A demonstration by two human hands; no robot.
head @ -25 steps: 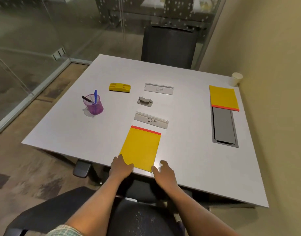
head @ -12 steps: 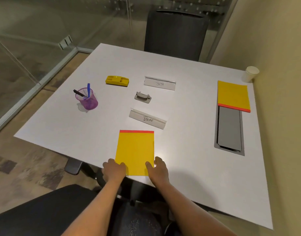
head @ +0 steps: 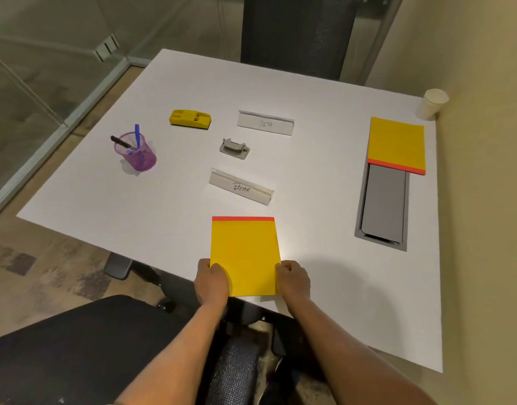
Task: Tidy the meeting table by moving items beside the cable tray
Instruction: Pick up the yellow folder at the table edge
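Note:
A yellow notepad [head: 245, 252] with a red top strip lies at the near edge of the white table [head: 339, 302], its lower end past the edge. My left hand [head: 212, 280] grips its lower left side and my right hand [head: 292, 280] grips its lower right side. The grey cable tray [head: 383, 206] is sunk into the table at the right. A second yellow notepad [head: 397, 143] lies just beyond the tray's far end. Two white name plates, "Bear" [head: 242, 187] and "Beta" [head: 265, 123], sit mid-table.
A purple mesh pen cup [head: 137, 153] with two pens stands at the left. A yellow plastic block [head: 190, 118] and a small grey holder [head: 234, 148] lie mid-table. A paper cup [head: 432, 103] stands at the far right corner by the wall. Black chairs stand at the far side [head: 295, 33] and under me [head: 76, 346].
Both hands slid from the notepad's bottom corners up onto its sides and closed on it. The pad was turned straight and pulled slightly over the table edge.

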